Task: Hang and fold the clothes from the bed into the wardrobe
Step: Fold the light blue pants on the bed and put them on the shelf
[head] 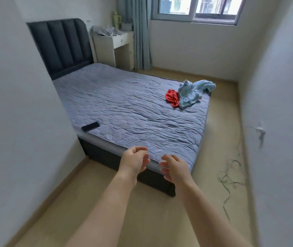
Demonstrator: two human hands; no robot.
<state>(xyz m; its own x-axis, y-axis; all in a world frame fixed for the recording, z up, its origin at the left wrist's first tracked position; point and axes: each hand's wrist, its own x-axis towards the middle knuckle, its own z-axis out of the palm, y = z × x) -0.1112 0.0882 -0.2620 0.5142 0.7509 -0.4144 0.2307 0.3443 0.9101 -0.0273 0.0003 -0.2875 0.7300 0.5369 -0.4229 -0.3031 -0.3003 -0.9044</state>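
You're at the fetch step, nothing picked up yet. Your left hand [135, 160] and right hand [175, 168] hover side by side at the near end of the bed [124, 111], fingers loosely curled, both empty, a small gap between them. The clothes, a red garment [172, 97] touching a light blue garment [193, 92], lie bunched at the bed's far right edge, well apart from your hands. Next move probably means stepping round the right side and reaching for one piece. Wardrobe isn't in view.
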